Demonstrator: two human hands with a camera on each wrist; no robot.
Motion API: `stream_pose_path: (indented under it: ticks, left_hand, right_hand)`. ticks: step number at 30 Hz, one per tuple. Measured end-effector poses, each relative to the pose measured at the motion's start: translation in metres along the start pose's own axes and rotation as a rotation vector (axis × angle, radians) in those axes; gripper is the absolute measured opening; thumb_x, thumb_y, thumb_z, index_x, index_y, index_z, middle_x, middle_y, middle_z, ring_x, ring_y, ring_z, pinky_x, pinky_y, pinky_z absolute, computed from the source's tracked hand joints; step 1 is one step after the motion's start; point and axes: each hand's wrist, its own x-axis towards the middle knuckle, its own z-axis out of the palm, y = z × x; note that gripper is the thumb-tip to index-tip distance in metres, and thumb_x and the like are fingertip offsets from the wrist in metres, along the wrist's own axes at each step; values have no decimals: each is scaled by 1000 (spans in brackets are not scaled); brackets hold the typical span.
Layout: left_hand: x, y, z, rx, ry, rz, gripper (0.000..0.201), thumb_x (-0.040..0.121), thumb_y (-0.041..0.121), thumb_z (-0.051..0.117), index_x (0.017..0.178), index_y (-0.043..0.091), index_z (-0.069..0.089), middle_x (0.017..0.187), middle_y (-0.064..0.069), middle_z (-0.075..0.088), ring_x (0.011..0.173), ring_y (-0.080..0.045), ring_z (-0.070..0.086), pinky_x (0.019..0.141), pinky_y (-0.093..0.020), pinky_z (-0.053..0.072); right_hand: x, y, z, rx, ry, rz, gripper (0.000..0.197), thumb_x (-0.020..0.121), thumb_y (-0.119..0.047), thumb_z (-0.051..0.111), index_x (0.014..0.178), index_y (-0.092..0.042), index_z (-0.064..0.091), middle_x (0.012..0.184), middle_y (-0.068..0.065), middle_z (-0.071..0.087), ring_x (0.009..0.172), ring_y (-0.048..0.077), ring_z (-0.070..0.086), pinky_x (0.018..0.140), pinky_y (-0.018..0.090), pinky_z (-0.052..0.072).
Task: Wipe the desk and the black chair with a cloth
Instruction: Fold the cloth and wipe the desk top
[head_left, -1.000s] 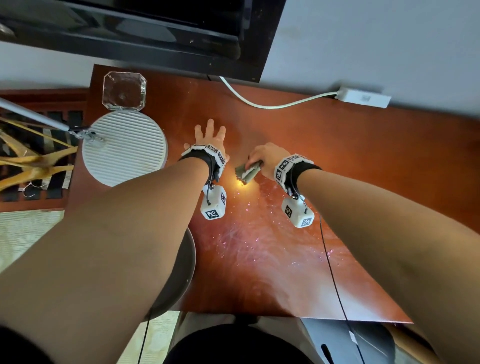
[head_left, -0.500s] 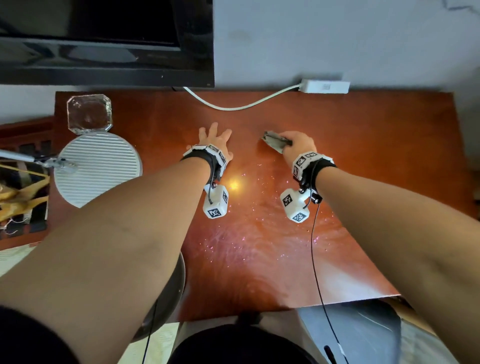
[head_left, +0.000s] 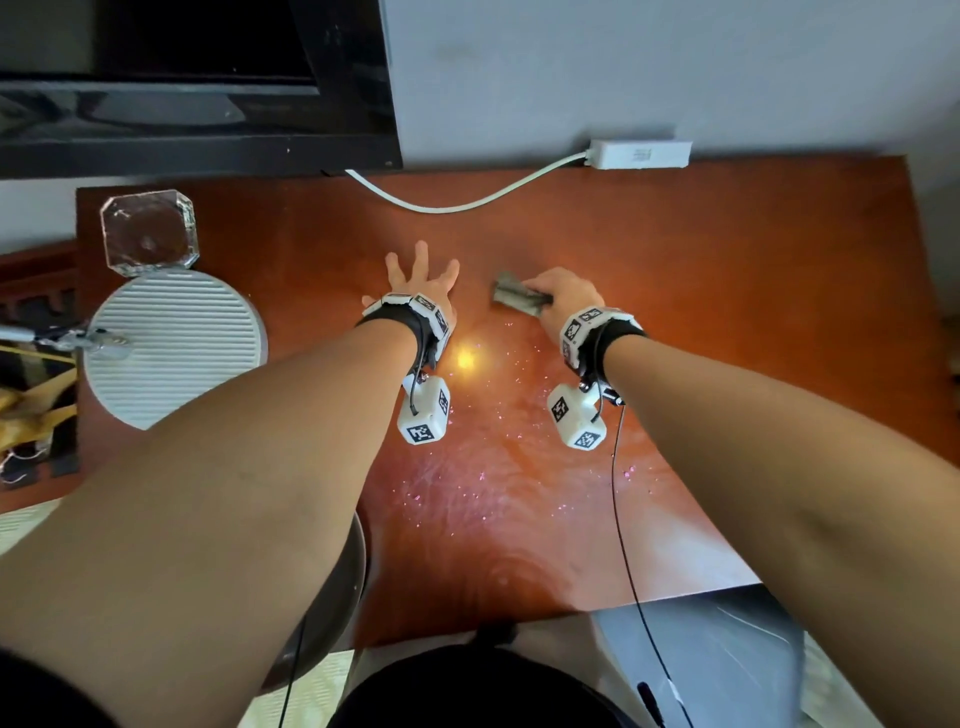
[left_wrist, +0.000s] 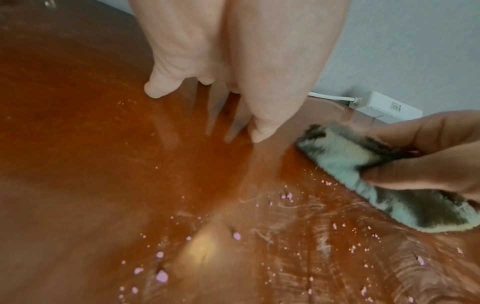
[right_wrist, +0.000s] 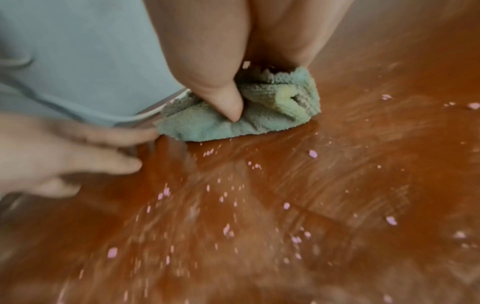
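Mid-desk (head_left: 727, 270), right hand (head_left: 563, 296) is gripping the bunched green cloth (head_left: 517, 299) in curled fingers, pressing it down, left hand (head_left: 415, 283) is lying flat, fingers spread; pink specks (head_left: 467, 499) nearer are remaining, chair seemingly not yet wiped.

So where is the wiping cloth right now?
The cloth is bunched in the right hand on the desk, mid-desk in the head view, just right of the spread left hand.
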Motion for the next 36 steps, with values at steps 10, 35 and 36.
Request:
stream_pose_path:
  ticks: [10, 35, 36]
  left_hand:
    - [-8, 0, -4, 37, -29, -4, 85, 93, 12, 47, 151, 50, -3, 161, 6, -24, 148, -39, -18, 109, -70, 20]
    - [-18, 1, 1, -19, 42, 12, 67, 101, 21, 41, 152, 47, 7, 163, 7, -19, 149, -36, -16, 109, -72, 17]
    - [-21, 2, 0, -25, 54, 25, 61, 102, 26, 40, 153, 45, 12, 164, 5, -14, 149, -36, -13, 110, -70, 18]
  right_hand:
    - [-12, -12, 11, 55, -68, -47, 30, 93, -10, 49, 104, -28, 71, 94, -5, 68, 77, 16, 65, 68, 32, 59]
    - [-18, -30, 37, -281, -337, -321, 41, 81, -3, 51, 103, -32, 71, 100, -11, 65, 90, 22, 61, 79, 41, 55]
    - [-21, -30, 34, -252, -320, -312, 38, 82, -5, 50, 101, -29, 71, 100, -10, 64, 90, 22, 61, 79, 41, 54]
